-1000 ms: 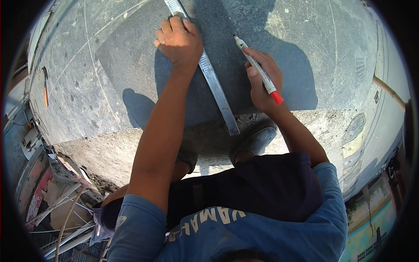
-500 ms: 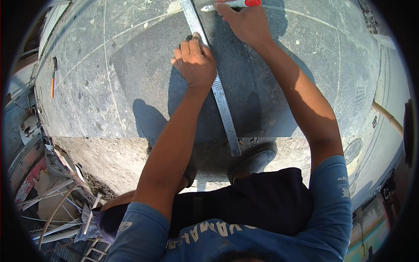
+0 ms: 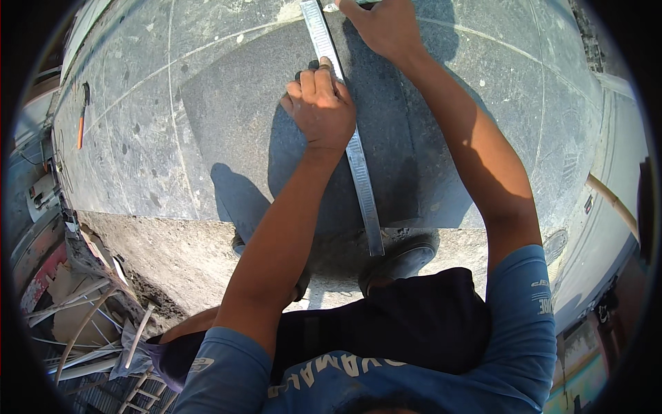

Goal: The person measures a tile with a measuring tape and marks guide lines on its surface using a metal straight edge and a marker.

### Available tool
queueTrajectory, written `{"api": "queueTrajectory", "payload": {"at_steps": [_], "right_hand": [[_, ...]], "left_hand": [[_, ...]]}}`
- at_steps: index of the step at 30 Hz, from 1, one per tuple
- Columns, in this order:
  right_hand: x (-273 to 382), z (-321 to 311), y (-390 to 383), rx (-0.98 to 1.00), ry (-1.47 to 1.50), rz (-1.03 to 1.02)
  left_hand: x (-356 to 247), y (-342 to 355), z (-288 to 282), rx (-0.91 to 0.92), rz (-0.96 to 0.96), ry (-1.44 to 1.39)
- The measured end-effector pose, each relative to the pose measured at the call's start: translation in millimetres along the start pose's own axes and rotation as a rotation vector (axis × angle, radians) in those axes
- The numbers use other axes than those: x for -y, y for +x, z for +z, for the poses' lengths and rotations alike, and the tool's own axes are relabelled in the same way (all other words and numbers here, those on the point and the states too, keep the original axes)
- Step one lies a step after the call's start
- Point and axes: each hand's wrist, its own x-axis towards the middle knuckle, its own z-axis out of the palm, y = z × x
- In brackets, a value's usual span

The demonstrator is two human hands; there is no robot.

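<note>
Speckled grey stone slab point(image 3: 138, 138) bears flat metal ruler point(image 3: 362, 186) under left hand point(image 3: 321, 110).

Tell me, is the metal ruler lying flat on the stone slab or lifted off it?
Flat. The metal ruler lies along the grey stone slab, the left hand pressing on it; the right hand is beside its far end.
</note>
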Motion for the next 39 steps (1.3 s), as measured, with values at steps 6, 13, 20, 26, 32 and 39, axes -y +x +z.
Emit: {"api": "queueTrajectory", "payload": {"at_steps": [6, 13, 20, 26, 32, 39], "right_hand": [[-3.6, 3.7, -0.6, -0.010, -0.040, -0.062], [0.8, 1.5, -4.6, 0.020, -0.058, -0.097], [-6.6, -1.6, -10.2, -0.006, -0.141, -0.344], [-5.5, -6.1, -22.6, 0.050, -0.078, -0.271], [-20.3, -5.5, -31.1, -0.027, -0.270, -0.476], [-5.4, -23.8, -53.5, 0.154, -0.228, -0.107]], "left_hand": [[-0.1, 0.2, 0.9, -0.008, 0.002, -0.006], [0.1, 0.9, -0.7, 0.000, 0.000, -0.018], [-0.2, 0.4, 0.7, -0.020, 0.021, -0.020], [1.5, -0.2, 0.4, -0.027, 0.036, -0.013], [-0.5, 0.2, 1.2, -0.023, 0.038, -0.014], [0.7, -0.3, 1.1, -0.002, 0.025, -0.001]]}}
